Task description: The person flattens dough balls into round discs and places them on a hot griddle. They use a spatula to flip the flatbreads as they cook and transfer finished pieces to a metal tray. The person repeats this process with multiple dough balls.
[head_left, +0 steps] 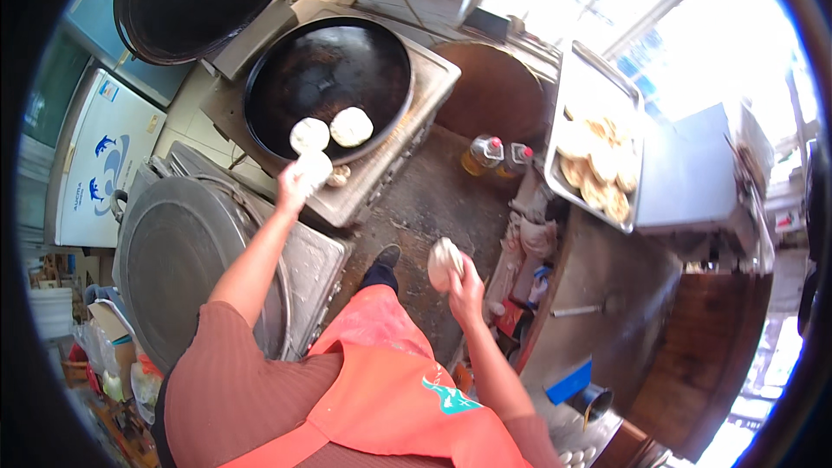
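Note:
My left hand (294,190) holds a round of pale dough (314,168) at the near rim of a large black round griddle pan (325,71). Two more white dough rounds lie inside the pan near that rim, one at the left (309,136) and one at the right (351,127). A small brownish lump (338,175) sits beside the pan's rim, close to the held dough. Over the floor, to the right, my right hand (465,283) grips another piece of pale dough (445,264) between thumb and fingers.
The pan's raised black lid (208,0) hangs at upper left. A closed round griddle (188,266) stands beside my left arm. Oil bottles (482,155) are on the floor. At right, a metal tray (560,188) of flatbreads rests by a worktop (598,273).

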The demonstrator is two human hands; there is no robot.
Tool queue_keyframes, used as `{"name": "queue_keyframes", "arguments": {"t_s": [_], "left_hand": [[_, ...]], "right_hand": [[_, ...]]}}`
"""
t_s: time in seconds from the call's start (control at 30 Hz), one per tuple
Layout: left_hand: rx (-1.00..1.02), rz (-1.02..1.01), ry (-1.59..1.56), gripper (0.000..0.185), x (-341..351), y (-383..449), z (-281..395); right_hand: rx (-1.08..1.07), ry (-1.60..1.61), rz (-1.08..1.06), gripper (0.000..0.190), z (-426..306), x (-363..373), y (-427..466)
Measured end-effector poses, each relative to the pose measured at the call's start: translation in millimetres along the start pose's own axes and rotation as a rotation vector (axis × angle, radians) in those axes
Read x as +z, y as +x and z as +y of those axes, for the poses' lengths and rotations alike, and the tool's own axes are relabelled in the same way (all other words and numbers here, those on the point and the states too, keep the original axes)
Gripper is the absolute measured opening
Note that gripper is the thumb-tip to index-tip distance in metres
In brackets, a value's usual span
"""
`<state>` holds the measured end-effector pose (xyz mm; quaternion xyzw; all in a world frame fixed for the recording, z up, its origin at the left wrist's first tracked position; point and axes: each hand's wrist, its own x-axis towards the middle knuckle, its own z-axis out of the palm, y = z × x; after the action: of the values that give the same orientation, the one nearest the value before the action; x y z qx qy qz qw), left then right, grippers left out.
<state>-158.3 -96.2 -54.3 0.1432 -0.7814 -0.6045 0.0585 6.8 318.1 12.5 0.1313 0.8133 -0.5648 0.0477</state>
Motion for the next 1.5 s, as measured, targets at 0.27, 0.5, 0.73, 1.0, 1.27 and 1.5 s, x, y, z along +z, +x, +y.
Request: {"name": "queue_keyframes", "arguments": {"t_s": [0.27,0.5,0.73,1.0,1.27,1.5], "left_hand": [[0.254,0.044,0.895,0.071,-65.4,166.7,-65.8],[0.204,0.369,0.938,0.053,-11.5,167.8,-34.5],[0.511,-0.274,0.382,0.036,177.4,-17.7,56.2],[1.074,-1.605,0.389,0.054,348.5,-376.8,91.5],[1.526,-1.782,0.472,0.081,404.9,-673.8,56.3],[1.732,-1.818,0.657,0.092,395.7,-750.7,43.4]], "right_hand": [[-0.808,-0.539,-0.255,0.046,-124.6,159.4,291.3],[-0.632,-0.561,-0.143,0.034,-47.3,166.8,232.8],[-0.136,-0.544,-0.339,0.018,64.0,40.6,-0.4],[0.314,-0.559,0.246,0.016,173.3,-111.5,-332.8],[1.069,-0.485,1.225,0.058,273.7,-210.9,-720.9],[1.130,-0.402,1.335,0.082,378.9,-286.7,-760.1]]}}
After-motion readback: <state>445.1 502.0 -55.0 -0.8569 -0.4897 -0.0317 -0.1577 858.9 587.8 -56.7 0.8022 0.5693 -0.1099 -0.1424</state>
